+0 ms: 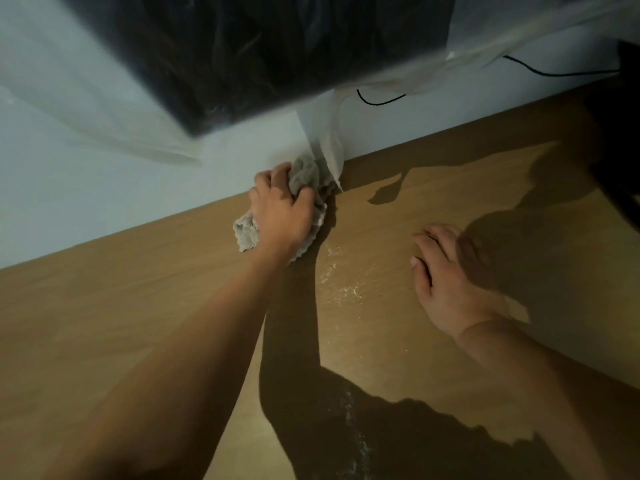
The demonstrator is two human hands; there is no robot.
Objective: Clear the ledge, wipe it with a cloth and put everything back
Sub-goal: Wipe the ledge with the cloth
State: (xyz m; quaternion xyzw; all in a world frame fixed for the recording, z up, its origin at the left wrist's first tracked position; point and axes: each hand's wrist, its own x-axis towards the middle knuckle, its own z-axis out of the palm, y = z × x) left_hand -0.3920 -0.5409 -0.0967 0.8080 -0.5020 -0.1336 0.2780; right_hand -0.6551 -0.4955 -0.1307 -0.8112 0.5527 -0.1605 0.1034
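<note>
The left hand (282,209) bunches the grey cloth (304,174) on the ledge (138,306) by the wall; soft, light, best gripped wadded; right hand (446,271) lies flat, empty, nearby.

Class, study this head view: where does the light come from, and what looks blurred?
Head view: hard arm shadows fall right of the left hand gripping the crumpled grey cloth and of the right hand, so light comes from the left; the black plastic-covered panel above is blurred; the brown wooden ledge shows no glare.
</note>
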